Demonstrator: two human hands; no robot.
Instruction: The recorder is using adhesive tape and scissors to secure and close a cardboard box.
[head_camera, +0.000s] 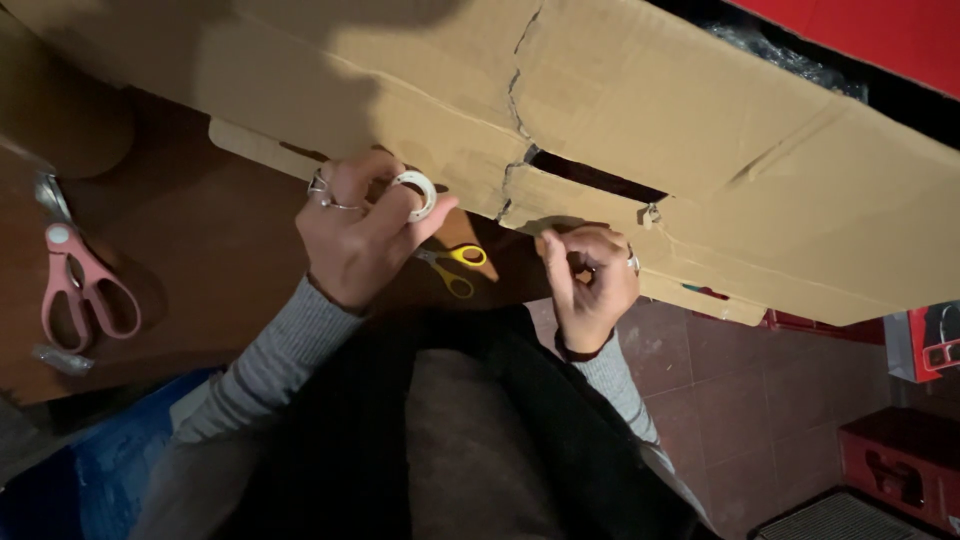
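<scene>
While curled round a white tape roll (415, 192), left hand (355, 235); right hand (590, 280) pinched shut, perhaps on tape.

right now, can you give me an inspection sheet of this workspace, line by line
surface: brown tabletop, dimly lit
job's things: torn cardboard box; small white tape roll
clutter: pink scissors; yellow scissors under the box edge
grips: left hand holds the tape roll; right hand pinched shut near the box edge, what it holds cannot be made out
cables: nothing seen
surroundings: reddish tiled floor; red crates
</scene>
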